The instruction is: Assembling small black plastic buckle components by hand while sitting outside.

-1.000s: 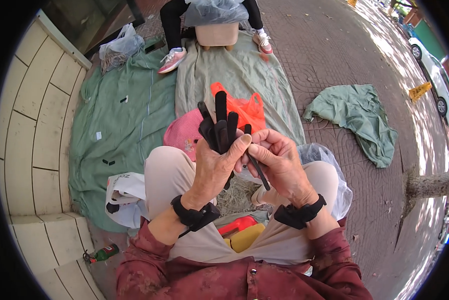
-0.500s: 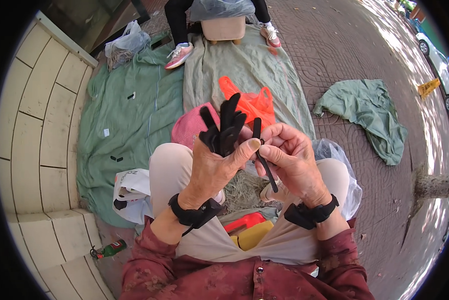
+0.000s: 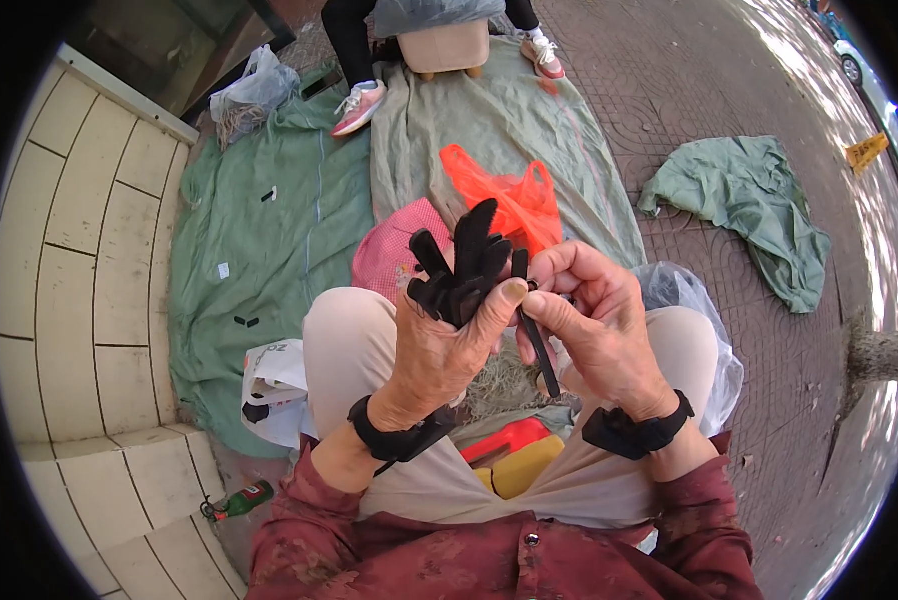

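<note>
My left hand (image 3: 437, 352) is closed around a bundle of black strips (image 3: 466, 262), flat pieces with rounded ends that fan out above the fingers. With thumb and fingertips my right hand (image 3: 614, 335) pinches a narrow black strip (image 3: 539, 350), which slants down between the two hands. My left thumb tip meets that strip near its middle, close to the right thumb. The exact kind of these black pieces is unclear. Beyond the hands lie a red plastic bag (image 3: 514, 205) and a pink dotted cloth or bag (image 3: 394, 240).
Green sheets (image 3: 259, 230) cover the ground, with small black pieces (image 3: 247, 321) scattered on them. A white bag (image 3: 274, 385) and a green bottle (image 3: 241, 499) are at left. Another person sits ahead, pink shoes (image 3: 359, 105) on the sheet. A crumpled green cloth (image 3: 739, 205) lies right.
Both hands keep their hold on the black pieces, and their grip looks nearly the same. The whole view has shifted slightly.
</note>
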A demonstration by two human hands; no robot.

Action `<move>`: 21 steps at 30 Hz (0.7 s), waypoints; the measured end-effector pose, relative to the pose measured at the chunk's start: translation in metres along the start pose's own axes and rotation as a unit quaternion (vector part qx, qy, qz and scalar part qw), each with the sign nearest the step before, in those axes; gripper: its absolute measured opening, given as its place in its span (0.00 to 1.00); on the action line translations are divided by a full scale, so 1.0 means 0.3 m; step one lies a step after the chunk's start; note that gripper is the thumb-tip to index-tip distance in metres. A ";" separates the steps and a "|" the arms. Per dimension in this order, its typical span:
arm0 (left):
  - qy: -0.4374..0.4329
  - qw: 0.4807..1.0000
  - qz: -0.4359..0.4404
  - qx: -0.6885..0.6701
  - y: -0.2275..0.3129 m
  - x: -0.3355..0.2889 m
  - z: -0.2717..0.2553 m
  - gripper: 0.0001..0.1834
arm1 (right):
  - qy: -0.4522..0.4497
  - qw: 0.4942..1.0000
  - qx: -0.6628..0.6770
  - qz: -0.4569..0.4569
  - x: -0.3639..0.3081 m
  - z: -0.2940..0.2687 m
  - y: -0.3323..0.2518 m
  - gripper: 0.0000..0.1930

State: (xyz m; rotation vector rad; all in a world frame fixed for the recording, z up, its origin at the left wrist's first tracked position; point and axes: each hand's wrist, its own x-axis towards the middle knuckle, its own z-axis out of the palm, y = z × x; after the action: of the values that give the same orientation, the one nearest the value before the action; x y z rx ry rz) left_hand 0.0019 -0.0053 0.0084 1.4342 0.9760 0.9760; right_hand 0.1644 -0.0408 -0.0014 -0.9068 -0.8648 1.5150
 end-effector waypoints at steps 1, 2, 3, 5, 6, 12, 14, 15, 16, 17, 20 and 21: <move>0.000 1.000 0.007 0.003 0.001 -0.004 0.003 0.12 | -0.004 1.000 -0.005 -0.002 -0.001 -0.001 0.000 0.06; 0.001 1.000 0.014 0.005 0.001 -0.008 0.003 0.12 | -0.004 1.000 -0.004 0.001 -0.002 -0.004 0.003 0.06; 0.002 1.000 0.011 0.005 -0.002 -0.008 -0.001 0.12 | -0.009 1.000 -0.008 0.002 -0.002 -0.006 0.004 0.06; -0.018 0.998 0.042 0.041 -0.005 0.008 -0.005 0.11 | -0.014 1.000 -0.016 0.000 0.006 -0.004 0.003 0.06; -0.017 0.998 0.044 0.041 -0.009 0.007 0.001 0.11 | -0.004 1.000 0.005 0.011 0.010 0.001 0.012 0.05; 0.027 0.996 -0.003 -0.087 0.005 0.004 0.015 0.10 | -0.002 0.999 0.045 0.027 0.021 0.001 0.010 0.06; 0.042 0.998 0.009 -0.038 -0.004 0.010 -0.001 0.10 | -0.007 0.998 0.056 0.030 0.017 0.002 0.007 0.07; 0.040 0.999 0.005 -0.037 -0.027 0.014 -0.015 0.09 | -0.004 0.996 0.078 0.046 0.009 0.006 -0.010 0.08; 0.040 0.999 0.006 -0.035 -0.022 0.017 -0.014 0.09 | -0.002 0.993 0.099 0.062 0.004 0.002 -0.022 0.10; 0.042 0.997 -0.019 -0.053 -0.017 0.019 -0.012 0.09 | -0.016 0.992 0.111 0.063 0.000 -0.010 -0.022 0.12; 0.058 0.995 -0.038 -0.079 -0.021 0.025 -0.006 0.09 | -0.039 0.991 0.116 0.061 0.001 -0.018 -0.030 0.12; 0.057 0.991 -0.054 -0.113 -0.019 0.026 -0.006 0.09 | -0.039 0.990 0.117 0.060 0.001 -0.017 -0.030 0.12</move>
State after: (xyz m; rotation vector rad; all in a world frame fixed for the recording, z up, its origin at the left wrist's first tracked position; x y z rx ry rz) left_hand 0.0024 0.0031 0.0034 1.1380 0.9818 1.0612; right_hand 0.1727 -0.0392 0.0043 -0.7411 -0.6791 1.7267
